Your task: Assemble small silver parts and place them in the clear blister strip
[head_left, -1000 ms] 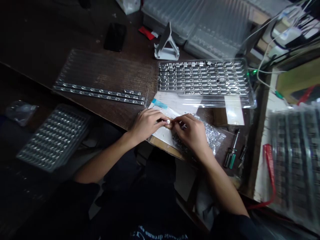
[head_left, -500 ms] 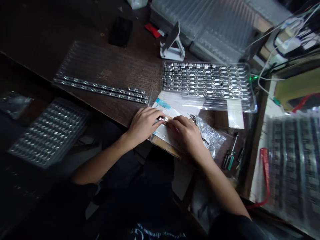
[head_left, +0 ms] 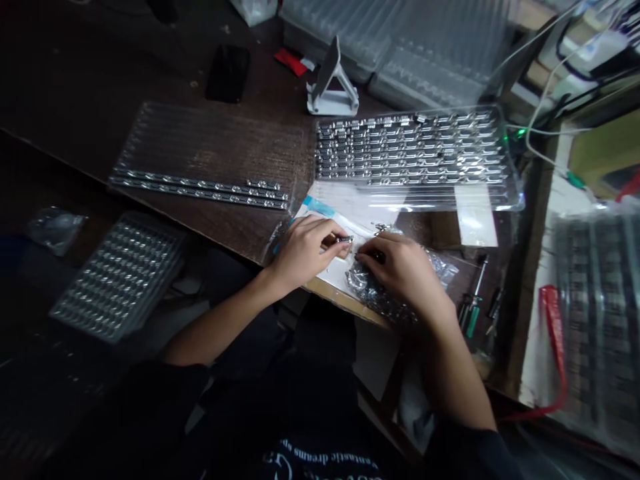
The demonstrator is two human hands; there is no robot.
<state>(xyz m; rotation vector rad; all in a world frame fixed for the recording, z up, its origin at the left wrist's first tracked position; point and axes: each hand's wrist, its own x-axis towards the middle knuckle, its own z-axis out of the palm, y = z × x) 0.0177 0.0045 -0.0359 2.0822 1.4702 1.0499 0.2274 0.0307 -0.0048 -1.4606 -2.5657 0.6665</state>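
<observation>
Between the thumb and fingers of my left hand (head_left: 306,252) is a small metal connector (head_left: 345,239), held over a white sheet (head_left: 340,275) at the table's front edge. My right hand (head_left: 407,267) is just to the right, its thumb and forefinger pinched together; whatever they hold is too small to make out. Beneath and beside it lies a clear plastic bag (head_left: 370,283) of small metal parts. Behind my hands a clear tray (head_left: 517,193) carries rows of metal connectors. Another clear tray (head_left: 200,137) on the left has connectors only in its front rows.
A white stand (head_left: 333,100) and a black flat object (head_left: 227,73) are towards the back. Green-handled screwdrivers (head_left: 473,317) lie at the right, near a red strap (head_left: 555,347). A filled tray (head_left: 117,277) sits lower left. Cables hang at the upper right.
My right hand has moved right, away from my left hand, and is now over the plastic bag. The connector in my left hand is turned differently. The whole view has shifted slightly.
</observation>
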